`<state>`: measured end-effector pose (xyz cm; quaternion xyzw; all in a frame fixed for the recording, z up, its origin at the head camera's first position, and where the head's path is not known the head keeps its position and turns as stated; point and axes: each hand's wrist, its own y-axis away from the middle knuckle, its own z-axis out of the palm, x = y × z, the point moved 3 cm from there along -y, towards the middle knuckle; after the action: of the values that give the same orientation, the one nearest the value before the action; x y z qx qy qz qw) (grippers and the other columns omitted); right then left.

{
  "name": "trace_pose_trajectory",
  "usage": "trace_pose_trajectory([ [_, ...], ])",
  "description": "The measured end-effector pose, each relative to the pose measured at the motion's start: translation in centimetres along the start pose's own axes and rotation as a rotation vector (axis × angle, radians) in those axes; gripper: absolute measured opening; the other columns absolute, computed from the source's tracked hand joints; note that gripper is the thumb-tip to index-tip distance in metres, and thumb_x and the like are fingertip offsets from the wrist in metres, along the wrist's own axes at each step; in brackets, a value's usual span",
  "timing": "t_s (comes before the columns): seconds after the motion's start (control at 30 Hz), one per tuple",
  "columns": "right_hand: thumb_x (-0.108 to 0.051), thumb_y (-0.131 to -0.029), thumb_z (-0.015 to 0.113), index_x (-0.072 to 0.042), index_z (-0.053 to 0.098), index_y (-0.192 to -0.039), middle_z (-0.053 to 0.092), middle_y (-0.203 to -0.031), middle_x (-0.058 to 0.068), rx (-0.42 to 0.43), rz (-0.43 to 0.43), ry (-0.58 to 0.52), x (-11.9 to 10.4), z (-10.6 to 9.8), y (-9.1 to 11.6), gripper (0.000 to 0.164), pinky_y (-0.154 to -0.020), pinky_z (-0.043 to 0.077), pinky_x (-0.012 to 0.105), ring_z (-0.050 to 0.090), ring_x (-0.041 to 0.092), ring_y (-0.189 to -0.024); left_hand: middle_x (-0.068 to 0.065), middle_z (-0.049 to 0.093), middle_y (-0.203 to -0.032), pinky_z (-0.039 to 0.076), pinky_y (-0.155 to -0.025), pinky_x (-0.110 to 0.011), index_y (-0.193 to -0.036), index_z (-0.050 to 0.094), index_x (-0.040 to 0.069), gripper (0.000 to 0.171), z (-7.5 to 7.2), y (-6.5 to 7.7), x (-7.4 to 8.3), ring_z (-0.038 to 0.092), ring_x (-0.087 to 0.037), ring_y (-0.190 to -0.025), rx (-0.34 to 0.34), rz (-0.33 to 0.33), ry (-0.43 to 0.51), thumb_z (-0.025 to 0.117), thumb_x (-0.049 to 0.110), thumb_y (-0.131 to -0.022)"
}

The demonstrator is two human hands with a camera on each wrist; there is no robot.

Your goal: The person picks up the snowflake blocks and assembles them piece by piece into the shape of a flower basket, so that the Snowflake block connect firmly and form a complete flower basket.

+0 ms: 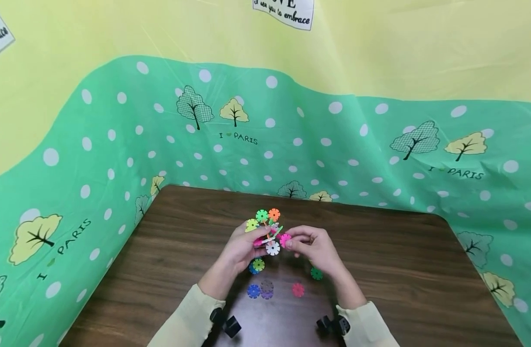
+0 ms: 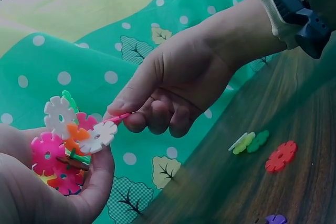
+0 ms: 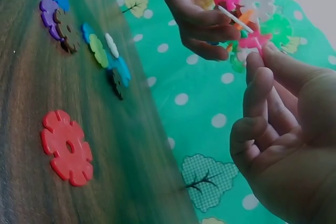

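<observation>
Above the table's middle, my left hand (image 1: 237, 248) holds a cluster of interlocked plastic snowflake discs (image 1: 272, 248) in white, orange, green, yellow and pink. In the left wrist view its fingers curl round the lower part of the cluster (image 2: 48, 153). My right hand (image 1: 315, 246) pinches a pink snowflake disc (image 1: 285, 240) between thumb and forefinger at the cluster's right side. That pink disc (image 2: 118, 118) appears edge-on beside a white disc (image 2: 98, 137) in the left wrist view. Whether its slot is engaged, I cannot tell.
Loose discs lie on the brown wooden table (image 1: 170, 270): a red one (image 3: 67, 148), a blue one (image 1: 253, 291), a purple one (image 3: 49, 18) partly under a brown one (image 3: 67, 30), and a green one (image 1: 316, 273). A patterned green cloth (image 1: 257, 173) hangs behind the table.
</observation>
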<state>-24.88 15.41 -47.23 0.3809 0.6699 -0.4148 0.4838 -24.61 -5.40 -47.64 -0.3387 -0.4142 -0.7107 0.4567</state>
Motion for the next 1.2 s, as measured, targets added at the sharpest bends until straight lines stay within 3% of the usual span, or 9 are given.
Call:
trace_pose_trajectory([
  [0.27, -0.008, -0.093, 0.075, 0.004, 0.069, -0.106, 0.077, -0.080, 0.008, 0.072, 0.080, -0.035, 0.5, 0.7, 0.0, 0.019, -0.055, 0.056, 0.029, 0.066, 0.014, -0.060, -0.007, 0.071, -0.105, 0.063, -0.074, -0.036, -0.134, 0.049, 0.004, 0.050, 0.2, 0.0, -0.1, 0.073, -0.019, -0.087, -0.007, 0.004, -0.028, 0.075, 0.018, -0.094],
  [0.47, -0.004, -0.092, 0.074, 0.008, 0.070, -0.104, 0.076, -0.080, 0.008, 0.093, 0.145, -0.052, 1.0, 0.8, 0.0, 0.017, -0.059, 0.058, 0.030, 0.069, 0.014, -0.066, -0.012, 0.070, -0.112, 0.064, -0.076, -0.040, -0.137, 0.048, 0.003, 0.053, 0.1, 0.1, -0.2, 0.074, -0.021, -0.088, -0.004, 0.020, -0.082, 0.075, 0.014, -0.094],
  [0.67, -0.002, -0.091, 0.075, 0.012, 0.069, -0.104, 0.077, -0.081, 0.008, 0.063, 0.128, -0.088, 1.5, 0.8, 0.0, 0.020, -0.061, 0.059, 0.030, 0.072, 0.016, -0.072, -0.013, 0.071, -0.111, 0.064, -0.075, -0.040, -0.138, 0.048, 0.004, 0.053, 0.1, -0.1, -0.3, 0.074, -0.022, -0.088, -0.032, 0.004, -0.106, 0.074, 0.015, -0.094],
  [0.83, 0.000, -0.091, 0.074, 0.014, 0.068, -0.105, 0.077, -0.079, 0.002, 0.094, 0.087, -0.109, 1.1, 0.9, 0.1, 0.021, -0.060, 0.058, 0.029, 0.071, 0.011, -0.069, -0.014, 0.070, -0.117, 0.063, -0.079, -0.042, -0.141, 0.047, 0.004, 0.055, 0.2, -0.1, -0.2, 0.074, -0.022, -0.093, -0.066, -0.003, -0.096, 0.074, 0.016, -0.095],
  [0.97, 0.000, -0.091, 0.074, 0.014, 0.067, -0.107, 0.077, -0.080, -0.002, 0.112, 0.066, -0.123, 0.8, 1.0, 0.1, 0.022, -0.060, 0.058, 0.027, 0.070, 0.009, -0.068, -0.012, 0.070, -0.116, 0.063, -0.078, -0.039, -0.140, 0.048, 0.005, 0.053, 0.3, 0.0, -0.1, 0.073, -0.020, -0.093, -0.052, 0.004, -0.099, 0.074, 0.018, -0.095],
  [1.07, -0.002, -0.092, 0.074, 0.013, 0.066, -0.109, 0.077, -0.080, -0.003, 0.113, 0.083, -0.146, 0.8, 1.0, 0.2, 0.024, -0.058, 0.055, 0.023, 0.068, 0.009, -0.066, -0.010, 0.071, -0.113, 0.064, -0.077, -0.039, -0.140, 0.049, 0.006, 0.053, 0.3, 0.0, -0.2, 0.073, -0.020, -0.091, -0.040, 0.002, -0.096, 0.074, 0.020, -0.095],
  [1.2, -0.005, -0.093, 0.074, 0.013, 0.064, -0.110, 0.076, -0.078, -0.003, 0.123, 0.126, -0.176, 0.9, 1.1, 0.3, 0.027, -0.052, 0.049, 0.021, 0.063, 0.008, -0.061, -0.009, 0.072, -0.107, 0.062, -0.083, -0.049, -0.140, 0.046, 0.005, 0.056, 0.0, 0.0, -0.1, 0.073, -0.021, -0.087, -0.037, -0.006, -0.104, 0.073, 0.026, -0.096],
])
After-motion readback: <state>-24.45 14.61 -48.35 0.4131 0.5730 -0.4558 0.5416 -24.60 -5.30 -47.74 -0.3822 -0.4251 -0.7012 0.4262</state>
